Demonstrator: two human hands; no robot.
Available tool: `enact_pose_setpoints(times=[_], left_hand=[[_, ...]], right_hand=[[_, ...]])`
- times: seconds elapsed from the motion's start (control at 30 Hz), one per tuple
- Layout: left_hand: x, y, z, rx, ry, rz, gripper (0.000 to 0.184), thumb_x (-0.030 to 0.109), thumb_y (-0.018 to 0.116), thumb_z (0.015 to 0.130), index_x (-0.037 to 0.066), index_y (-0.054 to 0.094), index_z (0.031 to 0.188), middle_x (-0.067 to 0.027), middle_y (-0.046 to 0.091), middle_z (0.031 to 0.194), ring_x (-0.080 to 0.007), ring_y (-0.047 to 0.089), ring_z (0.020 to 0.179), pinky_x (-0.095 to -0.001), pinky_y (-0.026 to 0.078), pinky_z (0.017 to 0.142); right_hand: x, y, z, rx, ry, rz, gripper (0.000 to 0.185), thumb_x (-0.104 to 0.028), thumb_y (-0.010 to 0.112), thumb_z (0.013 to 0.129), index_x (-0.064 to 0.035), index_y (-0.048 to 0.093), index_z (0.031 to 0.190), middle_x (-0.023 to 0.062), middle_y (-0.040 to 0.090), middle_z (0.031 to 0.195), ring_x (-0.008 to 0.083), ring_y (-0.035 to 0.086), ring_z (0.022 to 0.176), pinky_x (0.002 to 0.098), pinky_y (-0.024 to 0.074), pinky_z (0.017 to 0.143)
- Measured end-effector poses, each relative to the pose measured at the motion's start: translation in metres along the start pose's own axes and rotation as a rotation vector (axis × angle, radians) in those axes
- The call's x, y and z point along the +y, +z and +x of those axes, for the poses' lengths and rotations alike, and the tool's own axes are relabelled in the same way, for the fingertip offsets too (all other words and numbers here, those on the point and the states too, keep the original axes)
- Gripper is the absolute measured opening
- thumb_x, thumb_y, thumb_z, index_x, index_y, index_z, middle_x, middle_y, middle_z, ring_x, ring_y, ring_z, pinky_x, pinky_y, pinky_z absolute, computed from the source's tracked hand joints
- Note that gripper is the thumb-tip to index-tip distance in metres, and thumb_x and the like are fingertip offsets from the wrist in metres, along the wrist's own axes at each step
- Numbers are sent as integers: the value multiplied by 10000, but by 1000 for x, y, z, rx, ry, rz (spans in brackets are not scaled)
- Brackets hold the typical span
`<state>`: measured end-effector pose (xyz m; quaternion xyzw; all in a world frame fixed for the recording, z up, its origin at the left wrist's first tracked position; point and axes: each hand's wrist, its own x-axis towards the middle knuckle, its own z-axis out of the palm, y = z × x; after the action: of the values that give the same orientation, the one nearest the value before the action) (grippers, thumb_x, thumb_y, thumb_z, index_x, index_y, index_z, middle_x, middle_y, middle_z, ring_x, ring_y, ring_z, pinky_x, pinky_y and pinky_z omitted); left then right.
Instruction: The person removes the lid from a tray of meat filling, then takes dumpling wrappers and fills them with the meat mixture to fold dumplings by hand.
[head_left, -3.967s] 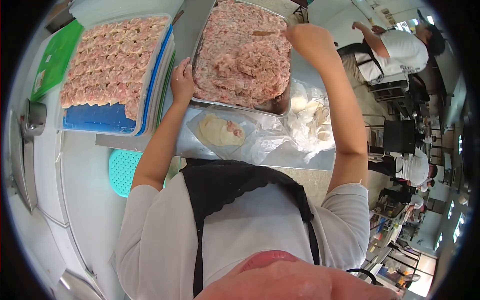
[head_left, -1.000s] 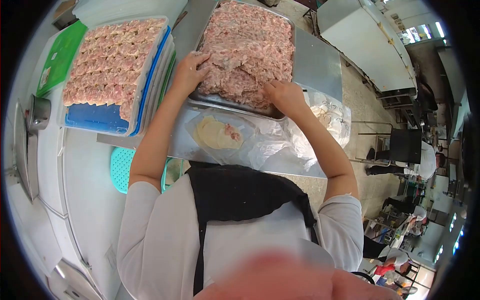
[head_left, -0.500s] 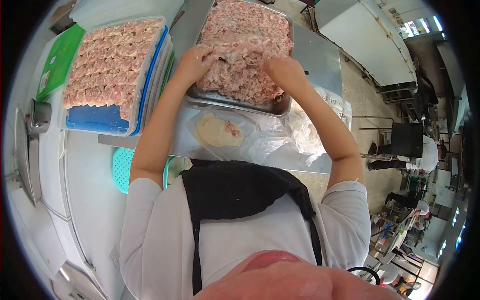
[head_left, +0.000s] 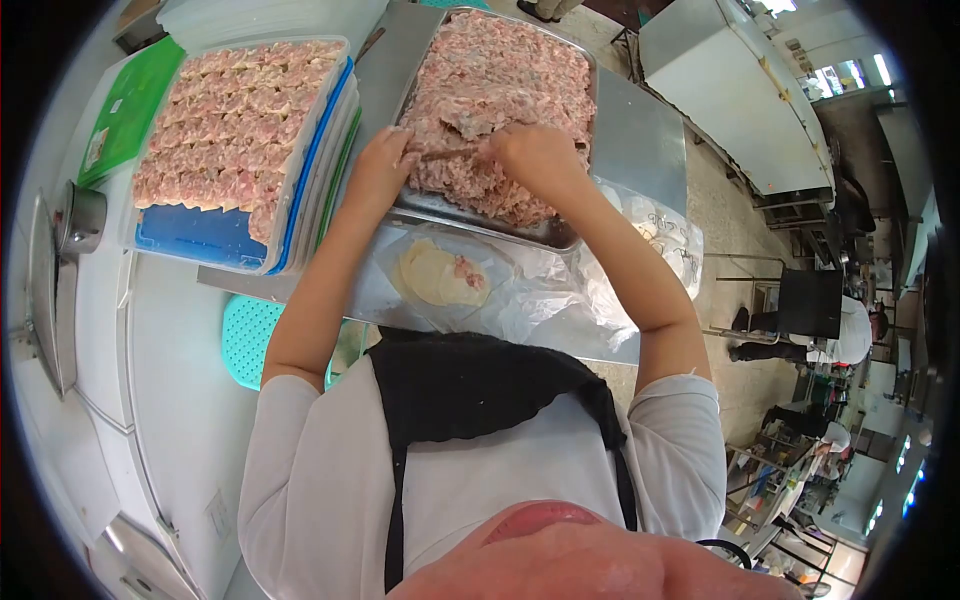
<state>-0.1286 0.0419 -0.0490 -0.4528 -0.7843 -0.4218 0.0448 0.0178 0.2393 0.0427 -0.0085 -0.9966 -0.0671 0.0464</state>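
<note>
A metal tray (head_left: 480, 222) of minced meat (head_left: 505, 65) lies before me. Over the far part of the mince is a shiny, wrinkled layer that looks like clear plastic film (head_left: 470, 108); its near edge runs between my hands. My left hand (head_left: 384, 168) is closed on that edge at the tray's left side, fingertips pinched. Above the mince, right of centre, my right hand (head_left: 535, 160) is closed with curled fingers, apparently on the same edge; its fingertips are partly hidden. Nearer to me, the mince is loose and uncovered.
At left, a stack of plastic boxes holds rows of filled dumplings (head_left: 240, 120), beside a green lid (head_left: 125, 110). Round wrappers (head_left: 440, 275) and crumpled plastic bags (head_left: 545, 300) lie in front of the tray. A turquoise stool (head_left: 250, 335) stands below. People work far right.
My right hand has moved left and slightly down, nearer my left hand. My left hand has shifted a little left and down. The view has tilted slightly.
</note>
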Motion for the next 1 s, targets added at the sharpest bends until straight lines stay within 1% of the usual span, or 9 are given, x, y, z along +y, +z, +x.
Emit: enact_pose_setpoints(times=[0.1,0.23,0.37,0.47,0.57,0.63,0.73,0.83,1.0], left_hand=[[0,8,27,-34,23,39,282,97,680,804,17,643,1072,-176,609,1026,-364,601,984,-422,487,856],[8,26,44,-135,79,242,200,141,697,791,66,686,976,-143,618,1018,-343,597,975,-436,489,833],[34,2,38,-164,100,334,178,193,698,798,90,710,942,-112,628,1028,-324,591,991,-443,484,832],[57,-13,38,-131,79,321,261,226,679,822,102,698,1051,-101,622,1087,-323,556,1099,-421,457,899],[68,2,47,-42,291,273,365,289,646,860,99,652,1172,-111,575,1268,-342,459,1257,-532,380,1015],[84,16,54,-170,292,417,475,345,599,897,112,560,1310,-106,505,1391,-357,324,1385,-603,280,1082],[83,47,63,-291,266,482,510,368,549,925,115,508,1366,-102,483,1423,-358,285,1414,-635,243,1093],[73,68,73,-240,284,514,506,351,525,935,113,493,1380,-103,469,1438,-356,271,1421,-633,234,1101],[94,32,72,-326,272,493,493,331,574,919,118,517,1360,-125,485,1421,-353,376,1352,-527,296,1105]], right_hand=[[28,9,14,21,42,-36,164,-238,594,851,-110,688,891,109,700,812,296,694,789,437,542,634],[52,15,11,11,125,-97,175,-249,595,861,-110,697,893,107,705,829,299,693,793,450,541,649],[63,-43,-14,-104,202,-95,196,-273,571,904,-130,705,917,119,701,845,320,682,798,457,534,660],[97,-66,-53,-43,250,-55,240,-323,553,932,-141,709,944,130,695,849,342,668,812,463,525,673],[106,-65,-79,-48,357,58,289,-377,542,944,-143,711,957,140,690,849,358,655,825,474,515,695],[110,-46,-91,-82,402,112,314,-402,540,944,-140,712,961,145,688,848,364,650,831,480,511,706],[114,7,-105,-119,404,128,330,-420,537,942,-140,711,958,148,687,853,367,650,826,483,511,711],[133,42,-98,-56,395,269,335,-433,527,948,-151,706,947,141,690,867,363,651,833,477,515,700],[125,-9,-87,-80,249,-125,254,-341,597,898,-120,698,825,138,678,766,355,663,749,470,517,637]])
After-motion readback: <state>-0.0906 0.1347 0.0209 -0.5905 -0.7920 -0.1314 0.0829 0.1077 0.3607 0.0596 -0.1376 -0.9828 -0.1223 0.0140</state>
